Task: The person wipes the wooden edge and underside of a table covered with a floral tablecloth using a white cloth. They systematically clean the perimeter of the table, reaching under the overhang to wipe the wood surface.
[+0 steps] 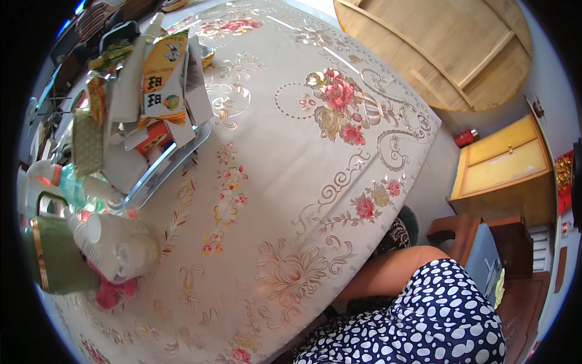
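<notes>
Neither of my hands shows in the head view. Nearest me, a navy cloth with white spots (436, 315) lies over my lap, and a bare leg (388, 273) sticks out from it beside the table edge. A cream tablecloth with red and gold flowers (267, 158) covers the table. At the left stands a tray (167, 173) piled with packets and boxes, among them a yellow and white snack bag (163, 79). White plastic bottles (124, 242) lie close to a green container (60, 252), with a pink cloth (115, 293) under them.
A round wooden board (442, 48) leans at the far right, above a yellow wooden cabinet (503, 161). A red can (465, 138) is beside the cabinet. Brown wooden furniture (521, 303) and a blue-grey panel (482, 261) stand right of my leg.
</notes>
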Demonstrator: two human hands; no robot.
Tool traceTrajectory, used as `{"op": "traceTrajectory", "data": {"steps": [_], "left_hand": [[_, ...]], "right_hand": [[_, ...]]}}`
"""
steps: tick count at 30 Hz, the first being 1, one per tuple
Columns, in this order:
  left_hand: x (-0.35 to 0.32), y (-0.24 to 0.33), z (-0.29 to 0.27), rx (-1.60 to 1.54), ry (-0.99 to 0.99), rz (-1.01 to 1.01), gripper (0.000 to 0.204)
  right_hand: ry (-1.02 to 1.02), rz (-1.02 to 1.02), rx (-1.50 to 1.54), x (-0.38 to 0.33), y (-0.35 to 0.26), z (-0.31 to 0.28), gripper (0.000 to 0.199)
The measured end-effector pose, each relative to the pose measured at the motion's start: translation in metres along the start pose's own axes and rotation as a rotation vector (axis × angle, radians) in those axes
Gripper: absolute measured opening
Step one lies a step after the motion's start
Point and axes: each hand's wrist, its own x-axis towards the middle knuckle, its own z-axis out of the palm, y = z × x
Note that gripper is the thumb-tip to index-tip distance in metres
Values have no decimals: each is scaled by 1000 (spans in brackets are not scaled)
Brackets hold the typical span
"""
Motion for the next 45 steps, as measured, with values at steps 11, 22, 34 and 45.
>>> {"op": "traceTrajectory", "data": {"steps": [11,22,34,45], "left_hand": [[-18,67,0,52,231,3,51],[-44,180,-24,226,442,100,51],[-44,220,-26,252,503,217,50],[-55,138,41,253,190,19,49]], "right_hand": [[-325,-280,-307,1,43,26,39],[-237,-713,-188,-21,43,-53,49],[240,-711,320,-155,85,-170,54],[1271,581,801,-378,304,-11,56]]}}
